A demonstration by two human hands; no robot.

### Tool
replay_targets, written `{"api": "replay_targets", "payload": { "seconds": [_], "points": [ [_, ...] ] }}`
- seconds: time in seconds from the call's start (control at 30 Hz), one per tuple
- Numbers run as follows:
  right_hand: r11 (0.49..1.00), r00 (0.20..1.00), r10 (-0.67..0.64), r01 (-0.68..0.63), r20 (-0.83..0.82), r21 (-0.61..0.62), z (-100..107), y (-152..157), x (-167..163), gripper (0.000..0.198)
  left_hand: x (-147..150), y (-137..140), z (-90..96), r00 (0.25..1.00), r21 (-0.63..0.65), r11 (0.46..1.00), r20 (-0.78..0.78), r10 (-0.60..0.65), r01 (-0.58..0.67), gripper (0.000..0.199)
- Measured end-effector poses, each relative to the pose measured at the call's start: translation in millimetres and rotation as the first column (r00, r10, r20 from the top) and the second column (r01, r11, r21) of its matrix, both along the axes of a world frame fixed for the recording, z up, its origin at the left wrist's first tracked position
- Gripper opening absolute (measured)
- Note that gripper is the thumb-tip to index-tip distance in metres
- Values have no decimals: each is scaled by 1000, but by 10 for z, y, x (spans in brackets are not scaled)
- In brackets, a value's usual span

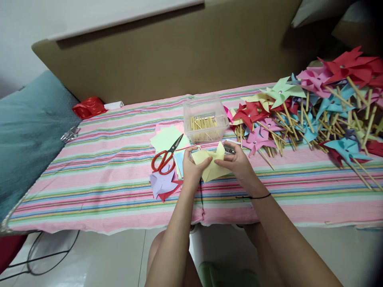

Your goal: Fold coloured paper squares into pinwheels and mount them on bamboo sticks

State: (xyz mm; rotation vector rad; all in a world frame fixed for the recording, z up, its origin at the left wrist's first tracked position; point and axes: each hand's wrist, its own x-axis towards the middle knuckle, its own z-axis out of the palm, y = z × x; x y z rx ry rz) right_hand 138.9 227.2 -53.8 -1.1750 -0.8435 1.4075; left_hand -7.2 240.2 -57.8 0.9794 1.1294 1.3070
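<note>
A pale yellow paper square [214, 172], partly folded into a pinwheel, is held between both hands above the striped cloth. My left hand [193, 165] pinches its left side, thumb pressed near the middle. On the other side my right hand [235, 161] grips the paper with thumb and fingers, one yellow corner standing up beside it. A small dark metallic object [229, 148] shows by the right fingers; its kind is unclear. Red-handled scissors [165, 159] lie left of my left hand, over green paper sheets [166, 137]. Below them rests a lilac paper pinwheel piece [162, 183].
A clear plastic box [206, 136] of short wooden sticks stands just beyond my hands. Many finished pinwheels [255, 139] on sticks are heaped at the right. A red plastic bag [89, 107] lies far left, near a blue cushion [32, 135].
</note>
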Motion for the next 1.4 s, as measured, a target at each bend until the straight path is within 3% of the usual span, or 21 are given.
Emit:
{"api": "replay_targets", "payload": {
  "seconds": [0.3, 0.53, 0.63, 0.97, 1.2, 1.3, 1.4],
  "points": [
    [999, 1000, -17, 16, -14, -31, 5, 1, -15, 90, 17, -28, 68, 1000, -3, 1000, 20, -17, 17, 62],
    [986, 985, -159, 156, -59, -49, 3, 13, -18, 78, 18, -16, 70, 985, -82, 992, 151, -81, 94, 62],
    [987, 986, -160, 159, -42, -27, -18, 13, -18, 76, 39, -17, 47, 985, -57, 993, 139, -99, 108, 64],
    [997, 998, -61, 62, -16, 54, 5, -9, -86, 83, 14, 8, -32, 999, -57, 998, 13, 34, -33, 67],
    [997, 997, -67, 68, -29, 21, -15, 1, -74, 83, -4, -16, 1, 1000, -35, 999, 21, -14, 15, 68],
    [996, 994, -93, 94, -62, 8, -19, 6, -71, 81, -34, -25, 57, 997, -60, 998, 77, -24, 29, 67],
    [987, 983, -158, 159, -96, -3, -26, 21, -48, 80, -99, -134, 250, 989, 49, 990, 66, 129, -132, 49]
  ]
}}
